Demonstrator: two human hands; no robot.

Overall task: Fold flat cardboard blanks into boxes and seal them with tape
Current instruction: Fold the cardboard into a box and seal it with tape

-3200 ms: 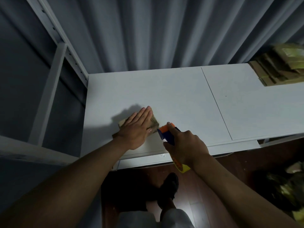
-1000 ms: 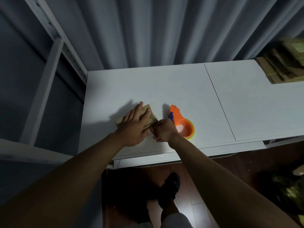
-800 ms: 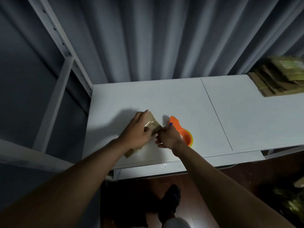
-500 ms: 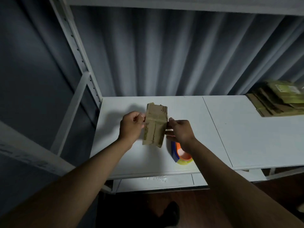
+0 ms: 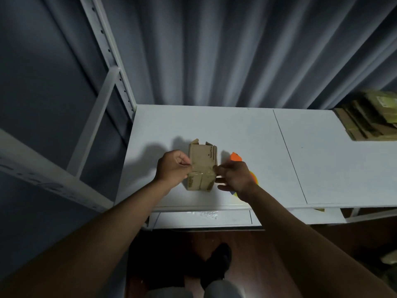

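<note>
A small brown cardboard box (image 5: 202,166) is held upright above the white table (image 5: 247,130), its taped end toward me and loose flaps at its far end. My left hand (image 5: 174,168) pinches its left side with curled fingers. My right hand (image 5: 234,177) touches its right side with thumb and fingertips, the other fingers spread. An orange tape dispenser (image 5: 236,157) lies on the table behind my right hand, mostly hidden by it.
A stack of flat cardboard blanks (image 5: 369,117) lies at the table's far right. A white shelf frame (image 5: 107,82) rises at the left. Grey curtains hang behind the table. My foot (image 5: 217,263) stands on the dark wooden floor below.
The tape dispenser was set down on the table. Both hands lifted the box off the table and turned it upright; it now sits slightly lower between them than half a second ago.
</note>
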